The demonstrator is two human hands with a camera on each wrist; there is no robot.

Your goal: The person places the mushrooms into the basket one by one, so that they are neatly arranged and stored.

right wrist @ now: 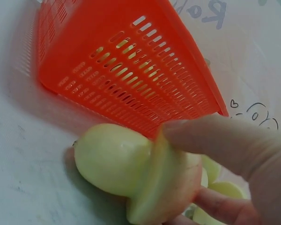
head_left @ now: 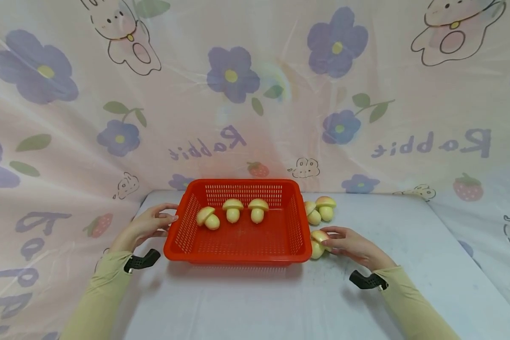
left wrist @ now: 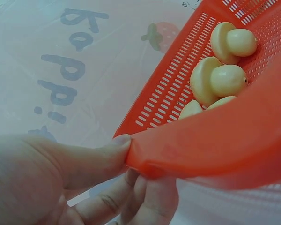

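Note:
A red plastic basket point(head_left: 238, 257) with slotted walls stands on the table. Inside it lie three yellow toy mushrooms, among them a left one point(head_left: 208, 218), a middle one point(head_left: 233, 210) and a right one point(head_left: 258, 210). My left hand point(head_left: 150, 223) pinches the basket's left rim, thumb on top and fingers underneath, as the left wrist view shows. Right of the basket, my right hand point(head_left: 352, 245) grips another mushroom point(right wrist: 117, 159) by its pinkish cap, thumb on one side and fingers on the other. This mushroom's stem points toward the near side of the table, close beside the basket wall.
Two more mushrooms, one partly behind the basket's edge point(head_left: 312, 213) and one beside it point(head_left: 325, 208), lie behind the right hand. A white cloth point(head_left: 246, 302) covers the table. A printed curtain point(head_left: 255, 113) with flowers and rabbits hangs behind and at the sides.

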